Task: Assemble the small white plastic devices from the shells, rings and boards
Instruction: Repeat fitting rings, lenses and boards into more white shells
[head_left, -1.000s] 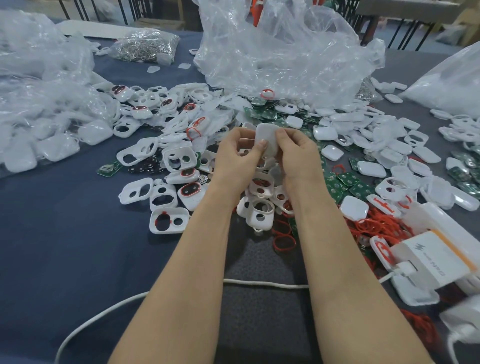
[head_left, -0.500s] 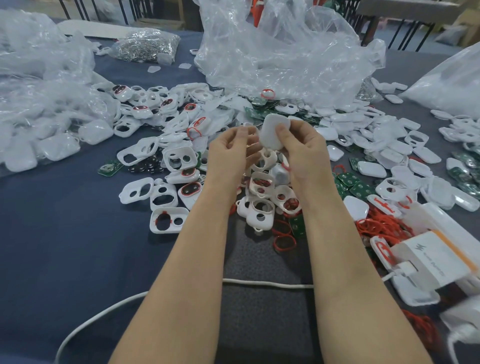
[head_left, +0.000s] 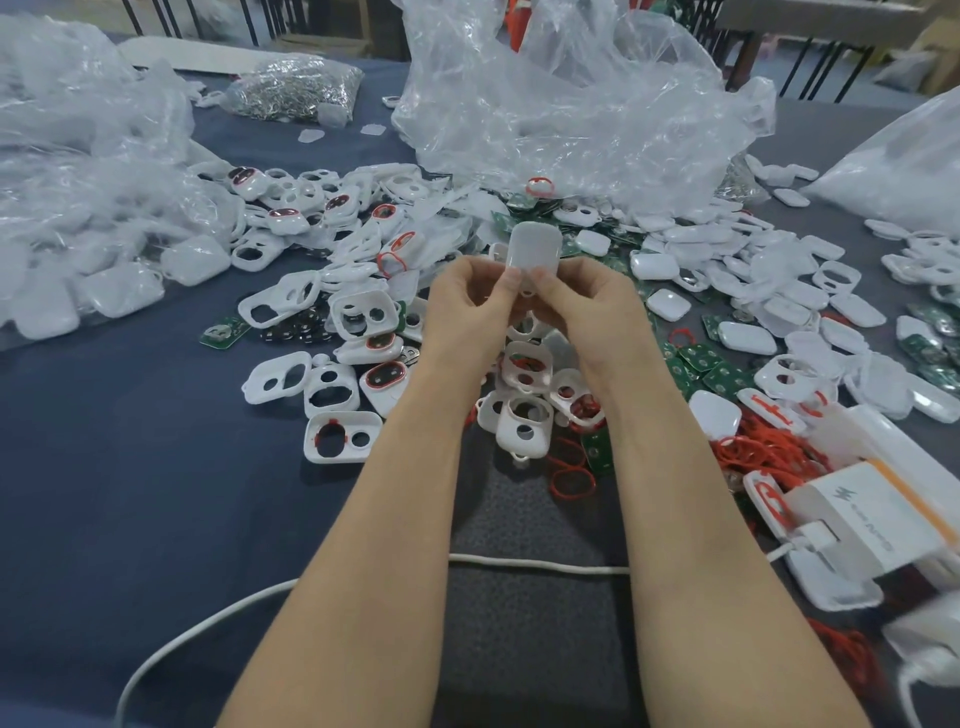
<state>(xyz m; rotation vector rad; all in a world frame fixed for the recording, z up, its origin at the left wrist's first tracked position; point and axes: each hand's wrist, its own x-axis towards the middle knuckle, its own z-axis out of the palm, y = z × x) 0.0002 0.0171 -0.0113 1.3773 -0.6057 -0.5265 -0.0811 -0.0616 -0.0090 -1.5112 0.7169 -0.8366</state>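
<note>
White rounded plastic shell (head_left: 534, 248) is pinched upright by left hand (head_left: 470, 306) and right hand (head_left: 589, 306), thumbs likely pressing halves together.

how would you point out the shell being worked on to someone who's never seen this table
Find the crumpled clear bag at the far middle of the blue table; in front of it the left hand and right hand meet. They pinch one smooth white shell with no holes, the only piece lifted off the table.
</note>
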